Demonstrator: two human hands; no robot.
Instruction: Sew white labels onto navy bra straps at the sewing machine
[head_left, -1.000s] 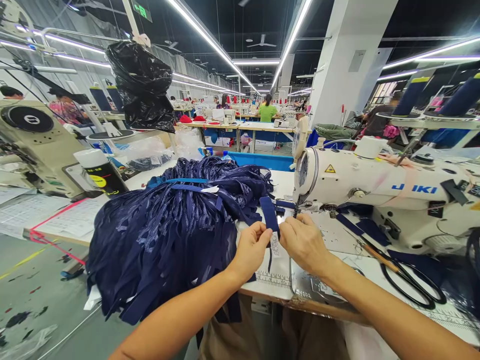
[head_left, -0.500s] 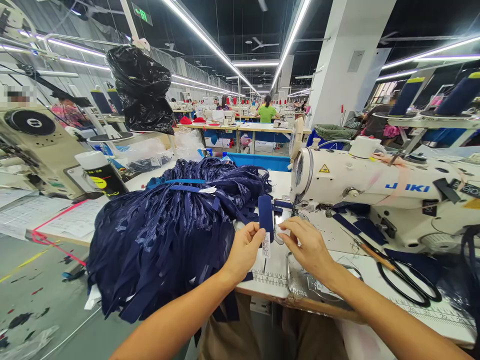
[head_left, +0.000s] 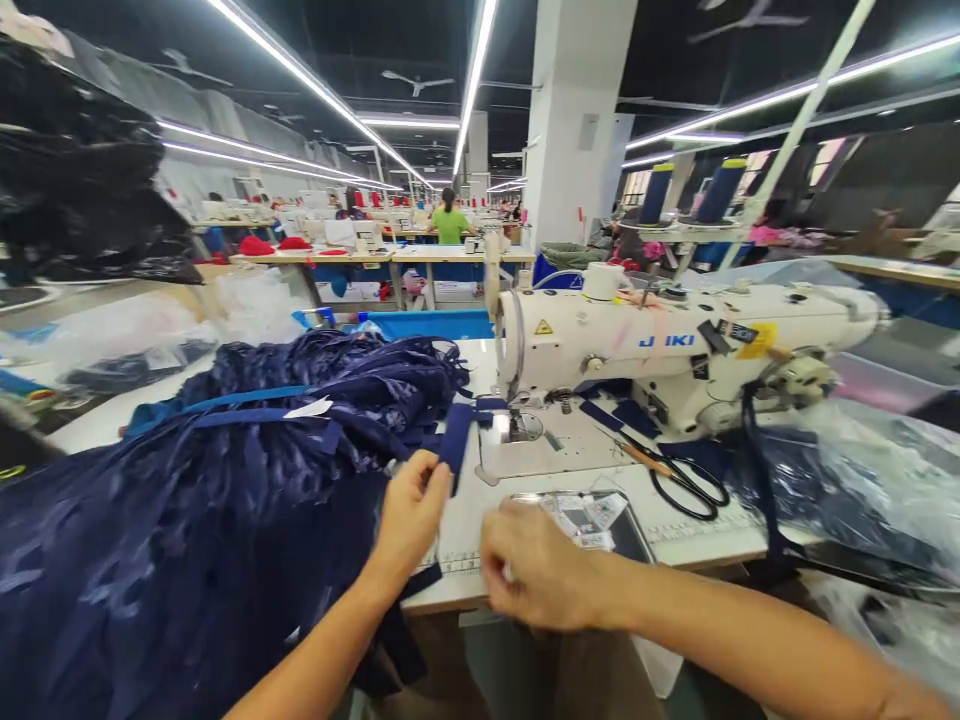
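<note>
My left hand [head_left: 409,510] pinches a navy fabric strap [head_left: 455,440], whose flat end stands up past the thumb. Close by on the right, my right hand [head_left: 536,565] is curled with its fingers together, smeared by motion. A tiny pale spot shows at its fingers, too small to name. Just behind that hand lies a metal tray [head_left: 636,535] with white printed labels [head_left: 592,515]. A large heap of navy straps [head_left: 187,540] spreads to the left of my left hand. The sewing machine [head_left: 600,335] stands beyond both hands.
Scissors [head_left: 679,475] lie on the table right of the machine's needle area. Clear plastic bags [head_left: 870,480] with dark contents sit at the right. A black plastic bag [head_left: 82,170] hangs at upper left. A person in green [head_left: 450,220] sits far ahead.
The view has swung to the right. My right hand has drawn back toward the table's front edge and curled. The strap stays in my left hand, now tilted, its white label out of sight.
</note>
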